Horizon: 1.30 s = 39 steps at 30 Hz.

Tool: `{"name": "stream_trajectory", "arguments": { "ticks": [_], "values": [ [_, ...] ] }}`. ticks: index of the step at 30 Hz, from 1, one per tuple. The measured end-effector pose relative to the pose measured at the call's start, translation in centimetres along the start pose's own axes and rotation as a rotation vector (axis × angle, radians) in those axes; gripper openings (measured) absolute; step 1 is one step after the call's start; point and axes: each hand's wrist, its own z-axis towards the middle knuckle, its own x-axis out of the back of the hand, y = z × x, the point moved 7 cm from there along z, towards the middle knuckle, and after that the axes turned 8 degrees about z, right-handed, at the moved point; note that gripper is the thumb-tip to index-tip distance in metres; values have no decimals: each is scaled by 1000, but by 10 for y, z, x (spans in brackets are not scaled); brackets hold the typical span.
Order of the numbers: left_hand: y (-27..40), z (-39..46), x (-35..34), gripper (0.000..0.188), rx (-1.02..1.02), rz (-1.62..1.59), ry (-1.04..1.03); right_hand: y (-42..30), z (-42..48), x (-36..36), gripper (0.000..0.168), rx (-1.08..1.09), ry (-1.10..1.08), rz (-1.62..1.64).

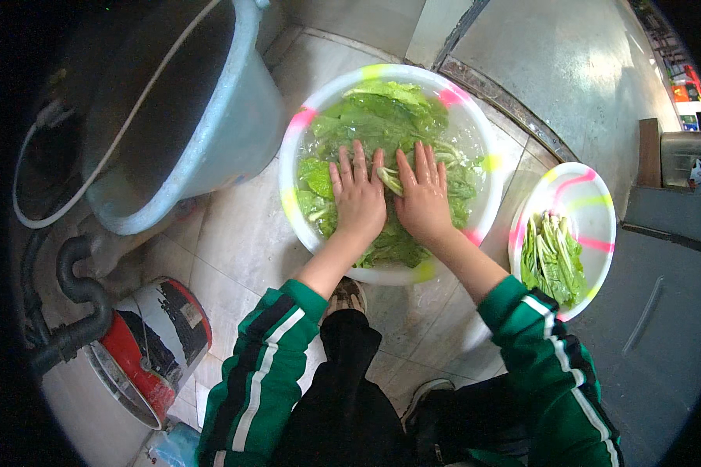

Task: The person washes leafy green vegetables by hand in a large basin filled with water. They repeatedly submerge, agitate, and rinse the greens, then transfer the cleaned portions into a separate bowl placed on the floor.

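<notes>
A large white plastic basin (287, 175) with pink and yellow patches on its rim holds water and leafy green vegetables (380, 117). Palm down, my left hand (359, 195) lies on the leaves with its fingers spread. Beside it my right hand (425, 195) also rests flat, fingers apart, pressing on the greens. A pale stalk (390, 180) pokes up between the two hands. Neither hand grips anything. Some leaves are hidden beneath my palms and wrists.
To the right, a smaller basin (597, 219) of similar colours holds a bunch of greens (552, 262). A big pale-blue bucket (251, 117) with a handle stands at upper left. Below it are a dark drain pipe (87, 292) and a tipped red-and-black pail (169, 327). Tiles (233, 233) cover the floor.
</notes>
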Motion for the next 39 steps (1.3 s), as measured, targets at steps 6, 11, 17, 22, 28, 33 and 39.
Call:
{"name": "stream_trajectory", "arguments": {
  "ticks": [6,11,17,22,28,33,39],
  "values": [
    [-5,4,-16,54,39,6,-173,18,0,-26,69,-21,2,13],
    [-15,10,4,38,56,18,-245,18,6,-14,59,-27,-2,139],
    [-7,-25,52,28,346,-1257,161,-32,3,48,48,-87,74,992],
    [-19,-13,71,28,495,-1583,-19,-46,33,15,61,-124,-439,1637],
    [-38,-14,66,27,502,-1691,59,15,132,27,25,112,201,252],
    [-62,-14,100,37,283,-1527,79,37,124,25,20,7,130,242],
    [-34,13,102,47,143,-304,-155,25,54,84,28,266,185,434]
  ]
}}
